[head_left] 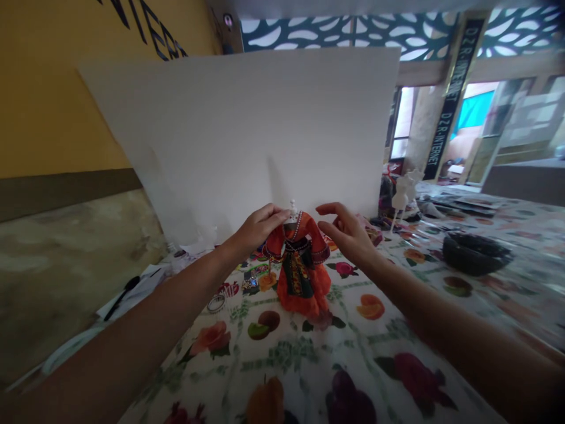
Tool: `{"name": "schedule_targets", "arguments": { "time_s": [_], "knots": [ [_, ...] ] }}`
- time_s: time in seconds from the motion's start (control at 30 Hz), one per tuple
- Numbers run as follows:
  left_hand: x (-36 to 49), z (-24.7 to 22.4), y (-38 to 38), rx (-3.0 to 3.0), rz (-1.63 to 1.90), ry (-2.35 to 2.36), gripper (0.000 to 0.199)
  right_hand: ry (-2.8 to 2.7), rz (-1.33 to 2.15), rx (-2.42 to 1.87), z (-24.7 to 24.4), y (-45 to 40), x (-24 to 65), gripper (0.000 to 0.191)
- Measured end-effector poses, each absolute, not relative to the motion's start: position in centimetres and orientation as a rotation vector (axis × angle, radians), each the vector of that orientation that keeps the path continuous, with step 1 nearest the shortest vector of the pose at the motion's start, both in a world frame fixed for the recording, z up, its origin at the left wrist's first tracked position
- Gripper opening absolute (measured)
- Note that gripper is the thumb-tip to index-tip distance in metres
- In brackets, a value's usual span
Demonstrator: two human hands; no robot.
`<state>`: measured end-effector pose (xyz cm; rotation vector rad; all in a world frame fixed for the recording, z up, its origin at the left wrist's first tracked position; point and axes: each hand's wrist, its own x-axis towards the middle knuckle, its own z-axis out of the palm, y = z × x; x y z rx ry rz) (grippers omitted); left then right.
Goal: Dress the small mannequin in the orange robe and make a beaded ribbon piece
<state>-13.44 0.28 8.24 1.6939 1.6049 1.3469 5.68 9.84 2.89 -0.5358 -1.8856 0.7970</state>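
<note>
A miniature dress form [293, 207] with a white neck stands upright on the table. It wears an orange dress [315, 280] with wide sleeves, a dark patterned front panel and beaded trim running diagonally over the chest. My left hand [265, 222] grips the form at its neck and shoulder, thumb in front; the fingers behind are partly hidden. On the other side, my right hand [348, 232] hovers beside the right shoulder with thumb and index finger apart, holding nothing. Left of the skirt lie a blue jewelled ornament [250, 282] and a silvery ring-shaped piece [216, 303].
A large white board [247, 129] rises behind the dress. At the right are a dark bowl [477, 253] and a white miniature form [401, 194]. Papers [132, 291] with a black, spoon-like object [123, 297] lie at left on the fruit-and-flower tablecloth [291, 353].
</note>
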Motion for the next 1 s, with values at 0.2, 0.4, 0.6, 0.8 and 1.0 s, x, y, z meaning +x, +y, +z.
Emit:
{"name": "schedule_targets", "arguments": {
  "time_s": [0.2, 0.4, 0.6, 0.8, 1.0],
  "knots": [
    [-14.3, 8.2, 1.2, 1.926, 1.343, 1.733, 0.029, -1.973, 0.495, -0.438, 1.5, 7.3, 5.4, 0.002],
    [-13.7, 8.7, 2.1, 2.109, 1.276, 1.931, 0.023, -2.052, 0.253, -0.453, 0.9, 6.4, 3.5, 0.003],
    [-13.2, 8.9, 2.2, 2.15, 1.222, 2.002, 0.017, -2.067, 0.065, -0.586, 0.5, 6.3, 2.4, 0.01],
    [-13.3, 8.9, 2.3, 2.151, 1.231, 1.997, 0.018, -2.058, -0.02, -0.608, 0.4, 6.2, 2.0, 0.012],
    [-13.1, 8.9, 2.4, 2.112, 1.223, 2.006, 0.019, -2.046, -0.066, -0.644, 0.4, 6.2, 1.9, 0.012]
  ]
}}
